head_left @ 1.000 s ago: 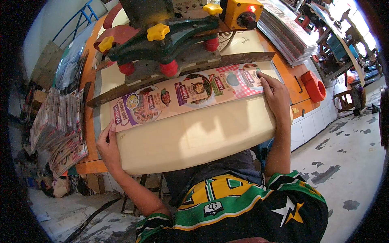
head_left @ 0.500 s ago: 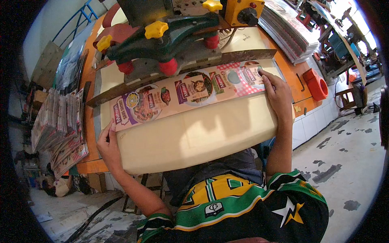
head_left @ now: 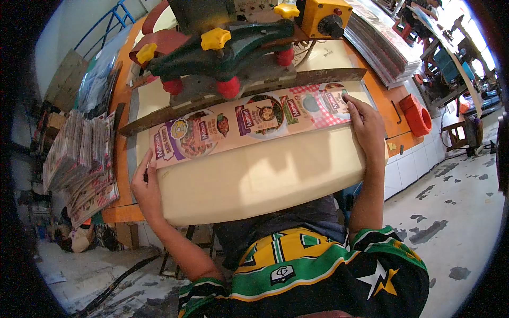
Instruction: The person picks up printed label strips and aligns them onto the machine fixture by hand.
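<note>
A long printed sheet (head_left: 222, 131) with food pictures and labels lies on a wide cream board (head_left: 254, 180), whose front edge curves down towards my lap. Its far edge runs along a thin metal bar (head_left: 249, 98) of a dark green press (head_left: 249, 45) with yellow knobs and red feet. My left hand (head_left: 147, 185) is closed at the sheet's left end, thumb and fingers at the near corner. My right hand (head_left: 367, 124) grips the right end, fingertips on the printed face. Parts of the fingers are hidden at both edges.
Stacks of printed sheets stand at the left (head_left: 79, 153) and the back right (head_left: 384, 42) of the orange table (head_left: 123, 213). A red ring-shaped holder (head_left: 415, 115) sits on the right edge by a hex key (head_left: 395, 109). A yellow control box (head_left: 323, 18) is above the press.
The view has shifted slightly, so the press appears a little further right. Both hands keep their places at the two ends of the printed sheet.
</note>
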Demonstrator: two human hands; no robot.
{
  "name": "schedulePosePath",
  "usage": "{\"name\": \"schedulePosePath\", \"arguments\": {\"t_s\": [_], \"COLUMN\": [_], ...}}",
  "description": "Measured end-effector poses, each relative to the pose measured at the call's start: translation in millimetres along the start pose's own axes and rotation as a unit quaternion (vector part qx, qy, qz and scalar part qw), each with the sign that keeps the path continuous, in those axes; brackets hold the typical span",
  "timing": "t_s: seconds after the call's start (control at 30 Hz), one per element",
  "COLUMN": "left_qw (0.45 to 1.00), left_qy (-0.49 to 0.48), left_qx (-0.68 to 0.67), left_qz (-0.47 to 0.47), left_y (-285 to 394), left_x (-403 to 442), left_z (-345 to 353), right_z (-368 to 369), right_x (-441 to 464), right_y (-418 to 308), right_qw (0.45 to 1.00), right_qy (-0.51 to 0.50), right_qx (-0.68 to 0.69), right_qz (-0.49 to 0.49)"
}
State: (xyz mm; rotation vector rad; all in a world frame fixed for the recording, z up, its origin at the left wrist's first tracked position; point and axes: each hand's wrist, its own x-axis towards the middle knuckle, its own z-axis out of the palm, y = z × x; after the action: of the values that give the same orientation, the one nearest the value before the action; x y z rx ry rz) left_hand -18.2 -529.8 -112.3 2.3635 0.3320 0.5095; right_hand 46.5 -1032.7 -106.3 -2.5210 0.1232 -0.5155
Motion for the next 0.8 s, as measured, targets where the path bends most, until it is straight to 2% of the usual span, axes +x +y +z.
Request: {"name": "schedulePosePath", "arguments": {"t_s": [0.27, 0.47, 0.8], "left_qw": [1.0, 0.999, 1.0], "left_qy": [-0.004, -0.009, -0.004], "left_qx": [0.009, 0.032, 0.001], "left_qz": [0.023, 0.007, -0.004], "left_y": [-7, -2, 3], "left_x": [3, 3, 1], "left_z": [1, -1, 1], "right_z": [3, 4, 2], "right_x": [1, 1, 0], "right_y": [8, 7, 6], "right_qw": [1.0, 0.999, 1.0], "right_qy": [0.004, 0.021, 0.015], "right_qx": [-0.013, 0.033, 0.019], "right_qz": [-0.005, -0.013, -0.004]}}
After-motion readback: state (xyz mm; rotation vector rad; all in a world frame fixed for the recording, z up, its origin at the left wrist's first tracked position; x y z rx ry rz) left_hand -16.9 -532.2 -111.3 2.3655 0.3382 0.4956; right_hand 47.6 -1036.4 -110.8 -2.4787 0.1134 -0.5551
